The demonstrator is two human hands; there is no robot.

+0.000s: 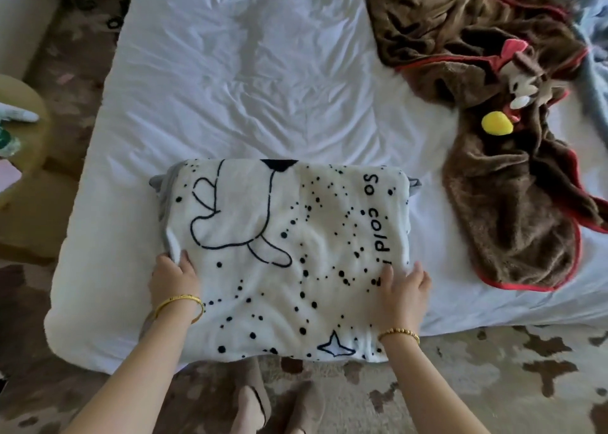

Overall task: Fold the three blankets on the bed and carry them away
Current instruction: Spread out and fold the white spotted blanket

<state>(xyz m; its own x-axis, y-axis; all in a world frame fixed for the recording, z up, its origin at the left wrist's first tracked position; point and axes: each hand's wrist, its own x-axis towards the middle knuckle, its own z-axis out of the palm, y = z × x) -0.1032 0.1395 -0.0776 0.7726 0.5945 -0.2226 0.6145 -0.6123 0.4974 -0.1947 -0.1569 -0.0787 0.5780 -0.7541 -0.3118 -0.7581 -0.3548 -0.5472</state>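
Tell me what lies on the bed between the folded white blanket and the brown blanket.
In the head view, only bare, wrinkled white sheet separates the folded white blanket from the brown blanket; nothing rests there.

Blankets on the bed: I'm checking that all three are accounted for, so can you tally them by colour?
White with black dots and drawing, folded, both hands on it: 1
Brown with red trim, unfolded: 1
Pale blue, only an edge in view at the right: 1
Total: 3
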